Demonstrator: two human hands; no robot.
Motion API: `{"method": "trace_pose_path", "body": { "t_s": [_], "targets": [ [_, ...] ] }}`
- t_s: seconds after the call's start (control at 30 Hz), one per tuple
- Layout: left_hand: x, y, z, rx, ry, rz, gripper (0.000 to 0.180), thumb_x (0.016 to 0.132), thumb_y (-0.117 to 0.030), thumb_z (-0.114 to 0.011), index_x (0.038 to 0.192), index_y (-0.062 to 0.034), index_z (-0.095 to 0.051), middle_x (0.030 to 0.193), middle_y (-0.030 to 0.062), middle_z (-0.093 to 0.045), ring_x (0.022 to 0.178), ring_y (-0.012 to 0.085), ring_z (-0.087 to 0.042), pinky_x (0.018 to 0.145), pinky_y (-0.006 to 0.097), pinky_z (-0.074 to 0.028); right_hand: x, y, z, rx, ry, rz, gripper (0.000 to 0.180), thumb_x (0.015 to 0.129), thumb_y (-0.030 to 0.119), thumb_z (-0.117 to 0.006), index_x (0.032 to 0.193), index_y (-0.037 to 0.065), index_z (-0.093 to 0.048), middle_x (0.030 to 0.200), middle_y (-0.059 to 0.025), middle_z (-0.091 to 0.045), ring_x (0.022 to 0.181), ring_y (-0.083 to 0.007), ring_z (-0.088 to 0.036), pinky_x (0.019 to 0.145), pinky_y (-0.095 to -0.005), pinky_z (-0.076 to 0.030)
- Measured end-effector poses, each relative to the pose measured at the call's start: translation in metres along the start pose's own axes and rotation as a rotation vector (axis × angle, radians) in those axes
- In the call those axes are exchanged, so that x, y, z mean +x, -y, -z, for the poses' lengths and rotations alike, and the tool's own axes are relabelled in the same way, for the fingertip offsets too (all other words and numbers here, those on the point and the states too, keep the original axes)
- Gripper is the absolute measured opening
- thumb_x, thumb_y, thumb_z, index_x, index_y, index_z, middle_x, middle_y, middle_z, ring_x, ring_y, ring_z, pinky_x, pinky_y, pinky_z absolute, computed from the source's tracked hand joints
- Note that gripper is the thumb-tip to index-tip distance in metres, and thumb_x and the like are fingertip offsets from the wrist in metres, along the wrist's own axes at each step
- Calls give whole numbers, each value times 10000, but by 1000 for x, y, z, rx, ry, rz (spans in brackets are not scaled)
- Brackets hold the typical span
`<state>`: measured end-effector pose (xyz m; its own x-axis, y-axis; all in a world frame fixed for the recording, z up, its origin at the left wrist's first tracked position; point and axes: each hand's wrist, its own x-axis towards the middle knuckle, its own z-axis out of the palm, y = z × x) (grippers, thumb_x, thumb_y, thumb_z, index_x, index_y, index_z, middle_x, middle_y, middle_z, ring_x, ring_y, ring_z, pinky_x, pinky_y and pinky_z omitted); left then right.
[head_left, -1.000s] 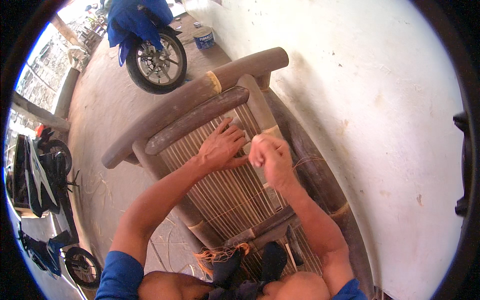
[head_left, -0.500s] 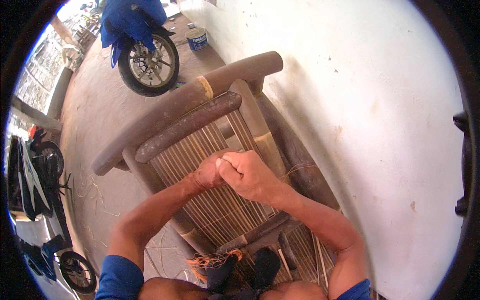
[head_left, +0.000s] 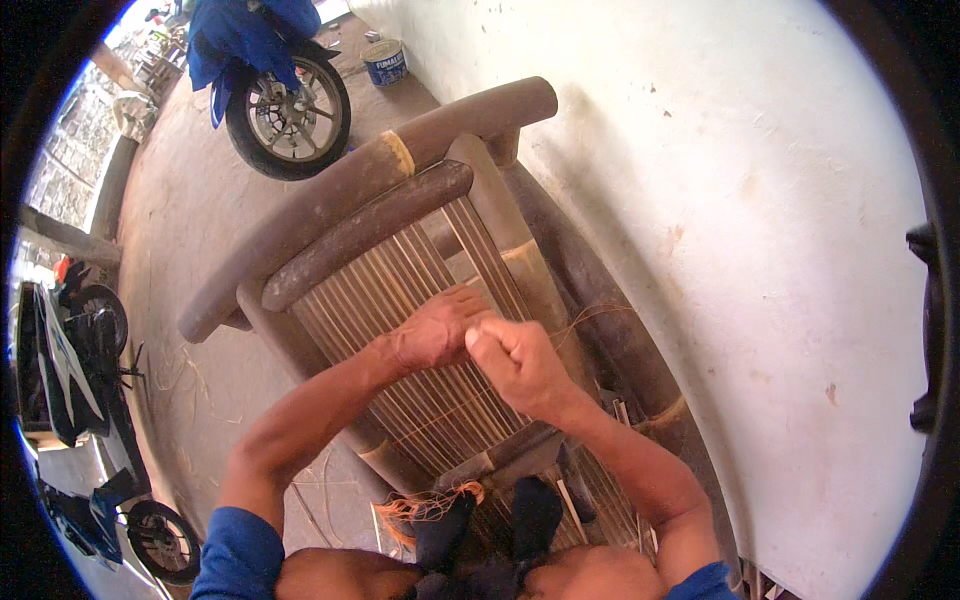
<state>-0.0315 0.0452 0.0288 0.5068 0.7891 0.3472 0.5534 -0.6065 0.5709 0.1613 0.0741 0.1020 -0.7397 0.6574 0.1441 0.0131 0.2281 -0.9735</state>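
Observation:
A brown bamboo chair (head_left: 400, 185) fills the middle, its panel of thin bamboo slats (head_left: 385, 285) lying under both my hands. My left hand (head_left: 445, 325) is closed over the slats, knuckles up, its fingertips hidden. Beside it, my right hand (head_left: 525, 368) makes a fist with the thumb on top, close against the left fingers. A thin orange strand (head_left: 600, 310) loops out from behind the right hand toward the wall side. What either fist holds is hidden. More orange strands (head_left: 430, 508) lie bunched near my feet (head_left: 535, 515).
A white wall (head_left: 760, 250) rises close on the right. Beyond the chair stands a motorcycle wheel (head_left: 290, 115) under a blue cover, with a blue tin (head_left: 385, 63) near it. Another motorcycle (head_left: 75, 350) is at the left. Loose pale strips (head_left: 185, 375) lie on the floor.
My hands, pressed together before, have drawn slightly apart. The right fist has moved a little right and toward me. The whole view has shifted slightly.

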Motion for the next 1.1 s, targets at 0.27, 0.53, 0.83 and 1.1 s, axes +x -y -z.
{"method": "trace_pose_path", "body": {
  "t_s": [0.27,0.53,0.83,1.1],
  "targets": [
    [-23,-45,16,62,266,30,404,905,-402,-737,823,-15,-656,782,183,-627,787,411,-636,748,508,-519,-56,-27,17,-310,-194,195,290,1039,239,-600,1014,-35,-689,879,-69,-661,834,-113,-609,748,-309,-503],
    [-29,-92,21,46,740,529,657,960,-604,-597,1045,39,-698,950,245,-699,893,432,-680,793,519,-541,-155,-106,-13,13,57,-1025,635,1005,293,-593,1510,-48,-416,1037,-199,-711,958,-244,-698,874,-372,-545],
    [6,-42,-50,500,357,42,343,958,-411,-641,958,-71,-692,950,148,-700,968,344,-670,963,537,-463,-175,-172,-31,-362,-22,-533,749,956,298,-621,1523,-108,-347,1111,-265,-684,967,-345,-671,848,-449,-535],
    [30,-37,-65,370,424,405,428,1022,-433,-551,830,-85,-709,723,182,-693,734,376,-713,746,530,-538,-132,-122,-40,680,-249,-812,409,1022,278,-653,1303,40,-475,552,6,-517,404,-131,-468,370,-303,-365]
  ]
}}
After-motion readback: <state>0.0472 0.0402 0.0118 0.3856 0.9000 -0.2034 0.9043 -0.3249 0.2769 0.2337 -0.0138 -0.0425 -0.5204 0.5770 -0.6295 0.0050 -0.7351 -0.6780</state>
